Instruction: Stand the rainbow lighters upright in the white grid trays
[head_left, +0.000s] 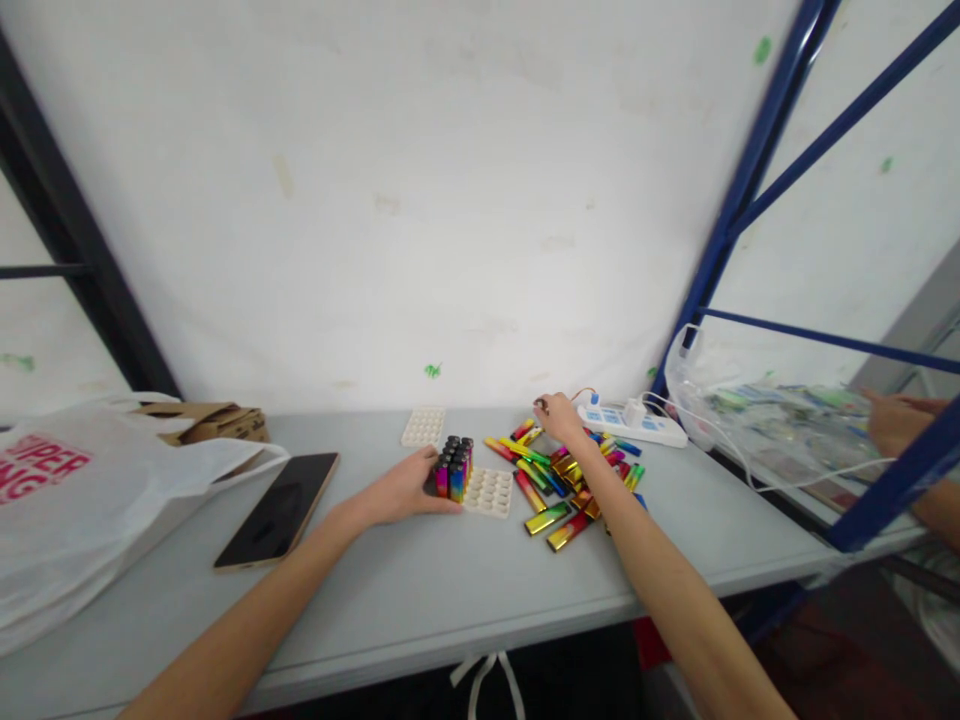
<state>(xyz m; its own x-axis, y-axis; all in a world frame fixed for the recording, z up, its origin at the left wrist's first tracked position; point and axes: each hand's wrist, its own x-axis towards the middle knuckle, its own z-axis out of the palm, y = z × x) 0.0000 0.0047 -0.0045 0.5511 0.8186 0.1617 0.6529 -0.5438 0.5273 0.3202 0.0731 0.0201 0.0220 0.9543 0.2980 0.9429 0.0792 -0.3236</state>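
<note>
Several shiny, rainbow-coloured lighters point(455, 472) with black tops stand upright in the left part of a cream tray with round pockets point(491, 492). My left hand point(411, 485) curls around the tray's left end, thumb along the near edge and fingers behind the lighters. Over the far edge of a loose heap of metallic coloured lighters point(559, 470), my right hand point(559, 415) is closed in a pinch. A small dark bit shows at its fingertips, too small to name. My right forearm covers part of the heap.
A second pocketed tray point(423, 427) lies near the wall. Left are a phone point(279, 510), a white plastic bag point(112, 490) and cardboard point(225, 422). A power strip point(637, 425) with cables lies back right. Beyond the blue frame point(739, 210), another person's hand point(896, 422) shows.
</note>
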